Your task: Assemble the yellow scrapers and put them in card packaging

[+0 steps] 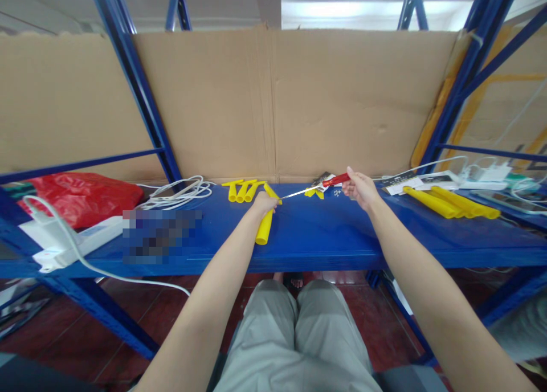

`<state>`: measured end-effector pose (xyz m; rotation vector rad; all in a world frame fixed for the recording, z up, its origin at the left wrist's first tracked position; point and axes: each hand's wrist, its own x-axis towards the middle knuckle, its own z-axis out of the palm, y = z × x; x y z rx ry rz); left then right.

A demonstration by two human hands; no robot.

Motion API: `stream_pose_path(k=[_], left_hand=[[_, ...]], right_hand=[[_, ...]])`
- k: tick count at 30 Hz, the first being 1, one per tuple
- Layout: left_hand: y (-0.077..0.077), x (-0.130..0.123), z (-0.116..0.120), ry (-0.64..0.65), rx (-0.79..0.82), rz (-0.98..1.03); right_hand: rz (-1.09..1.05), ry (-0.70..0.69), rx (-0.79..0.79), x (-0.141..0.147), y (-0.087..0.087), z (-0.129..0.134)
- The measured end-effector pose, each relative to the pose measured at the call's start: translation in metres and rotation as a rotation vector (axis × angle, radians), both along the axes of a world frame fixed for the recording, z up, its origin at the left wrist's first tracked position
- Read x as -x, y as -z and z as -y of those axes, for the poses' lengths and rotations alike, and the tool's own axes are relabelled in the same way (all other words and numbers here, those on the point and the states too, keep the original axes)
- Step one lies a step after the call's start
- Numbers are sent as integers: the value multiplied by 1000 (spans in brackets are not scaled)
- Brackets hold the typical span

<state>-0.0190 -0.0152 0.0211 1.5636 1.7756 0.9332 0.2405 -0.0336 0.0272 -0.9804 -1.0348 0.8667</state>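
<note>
My left hand (265,203) is closed around a yellow T-shaped tool with a hollow tubular handle (264,231). Its narrow crosspiece shows above and beside my fingers. In my right hand (361,190) is the red grip of a screwdriver (335,180). The long metal shaft points left, and its tip meets the yellow crosspiece beside my left fingers; whether it sits in a screw is too small to tell. Small metal bits, perhaps screws (337,192), lie on the blue shelf near small yellow pieces (315,193) and a dark printed packet (327,179).
Several yellow T-shaped tools (245,194) stand left of my hands. Loose yellow handles (455,204) lie at right. White cable (182,191), a red plastic bag (88,198) and a power strip (100,237) occupy the left. Cardboard (342,101) and blue posts (137,84) bound the shelf (329,235).
</note>
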Motion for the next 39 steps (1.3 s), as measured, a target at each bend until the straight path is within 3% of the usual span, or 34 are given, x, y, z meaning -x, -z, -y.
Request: stream_pose_path(k=[13,39], left_hand=[[1,0,-4,-10,23,-5],[0,0,-1,-15,8,18]], right_hand=[[-30,-138,-96,-4,-1,2],[12,-83,-90,-1,0,3]])
